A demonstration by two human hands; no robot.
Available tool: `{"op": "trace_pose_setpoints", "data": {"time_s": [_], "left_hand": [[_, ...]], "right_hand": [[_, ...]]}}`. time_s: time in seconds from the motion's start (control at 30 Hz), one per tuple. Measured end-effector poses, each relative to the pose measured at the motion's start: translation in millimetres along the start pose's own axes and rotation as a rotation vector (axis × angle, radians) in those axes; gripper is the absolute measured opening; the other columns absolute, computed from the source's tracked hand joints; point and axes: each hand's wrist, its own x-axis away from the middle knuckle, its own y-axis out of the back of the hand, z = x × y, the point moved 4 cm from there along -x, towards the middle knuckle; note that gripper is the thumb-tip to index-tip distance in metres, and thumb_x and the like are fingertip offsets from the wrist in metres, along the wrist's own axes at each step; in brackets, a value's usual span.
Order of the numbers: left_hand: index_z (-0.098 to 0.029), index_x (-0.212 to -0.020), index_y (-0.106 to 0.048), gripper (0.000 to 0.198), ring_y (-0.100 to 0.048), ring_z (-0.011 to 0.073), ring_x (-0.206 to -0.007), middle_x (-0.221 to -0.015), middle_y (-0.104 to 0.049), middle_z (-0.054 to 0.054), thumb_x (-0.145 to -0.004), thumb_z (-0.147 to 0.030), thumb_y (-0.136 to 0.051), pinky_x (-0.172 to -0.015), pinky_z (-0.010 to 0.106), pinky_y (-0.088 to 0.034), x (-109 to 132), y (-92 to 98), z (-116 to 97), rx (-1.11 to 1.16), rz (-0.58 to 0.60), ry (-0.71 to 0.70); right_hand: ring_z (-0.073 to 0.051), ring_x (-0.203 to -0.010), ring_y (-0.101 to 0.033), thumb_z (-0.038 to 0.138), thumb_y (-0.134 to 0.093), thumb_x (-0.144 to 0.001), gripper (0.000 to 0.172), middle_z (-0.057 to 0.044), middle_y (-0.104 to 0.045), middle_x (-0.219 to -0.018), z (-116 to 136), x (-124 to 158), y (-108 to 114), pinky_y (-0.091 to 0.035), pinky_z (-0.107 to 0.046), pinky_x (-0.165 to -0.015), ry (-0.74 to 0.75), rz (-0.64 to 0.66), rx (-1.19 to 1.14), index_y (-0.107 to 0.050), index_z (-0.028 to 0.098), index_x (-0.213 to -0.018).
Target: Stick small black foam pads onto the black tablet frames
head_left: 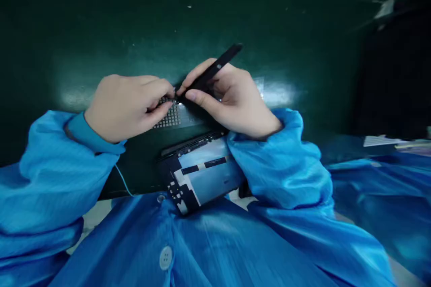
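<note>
Black tweezers point(219, 65) slant up to the right, gripped by my right hand point(239, 98) between thumb and fingers. Their tips point down-left toward the fingertips of my left hand point(129, 101). That hand is closed in a pinch, and what it holds, if anything, is too small to make out. Under its fingers lies a sheet of small grey squares in a grid point(171, 116), partly covered by the hand. Nearer my body, an opened electronic device point(205, 170) with a blue-grey panel and black edges lies tilted at the table edge, its right end hidden by my right sleeve.
The dark green tabletop point(188, 31) has small specks and glare. A large black object point(393, 71) stands at the right. Blue fabric point(380, 206), perhaps another person's clothing, shows at lower right. A thin blue cord point(124, 180) hangs from my left wristband point(90, 130).
</note>
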Motion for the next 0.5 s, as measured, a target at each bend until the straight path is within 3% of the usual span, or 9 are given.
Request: {"op": "trace_pose_setpoints", "data": {"time_s": [0.23, 0.33, 0.4, 0.5], "left_hand": [[-0.021, -0.120, -0.084, 0.040, -0.067, 0.0227, -0.080, -0.083, -0.071, 0.004, -0.110, -0.045, -0.054, -0.082, 0.035, -0.051, 0, 2.8, 3, -0.037, 0.056, 0.047], [-0.020, -0.122, -0.085, 0.040, -0.065, 0.0211, -0.079, -0.084, -0.072, 0.003, -0.109, -0.045, -0.056, -0.081, 0.033, -0.050, 0, 4.0, 3, -0.040, 0.049, 0.060], [-0.021, -0.121, -0.085, 0.040, -0.063, 0.0195, -0.078, -0.084, -0.072, 0.002, -0.109, -0.045, -0.055, -0.079, 0.031, -0.046, -1, 5.3, 2, -0.025, 0.034, 0.051], [-0.022, -0.118, -0.085, 0.041, -0.060, 0.0183, -0.076, -0.083, -0.072, 0.001, -0.111, -0.046, -0.053, -0.075, 0.030, -0.039, -1, 6.5, 2, -0.004, 0.018, 0.036]], "right_hand": [[-0.025, -0.110, -0.082, 0.055, -0.078, -0.110, 0.025, -0.005, -0.084, -0.117, 1, -6, 3, -0.069, -0.041, -0.103, 0.042, 0.034, 0.098, -0.078, 0.029, -0.112], [-0.024, -0.104, -0.082, 0.058, -0.082, -0.106, 0.029, -0.004, -0.085, -0.111, 3, 0, 5, -0.071, -0.040, -0.097, 0.030, -0.021, 0.038, -0.078, 0.030, -0.108], [-0.022, -0.098, -0.083, 0.059, -0.082, -0.106, 0.031, -0.002, -0.084, -0.106, 7, 20, 10, -0.073, -0.039, -0.092, -0.003, -0.160, -0.040, -0.076, 0.029, -0.109], [-0.020, -0.093, -0.083, 0.047, -0.080, -0.110, 0.018, 0.000, -0.083, -0.102, 14, 73, 16, -0.072, -0.039, -0.088, -0.062, -0.527, -0.030, -0.076, 0.029, -0.111]]}}
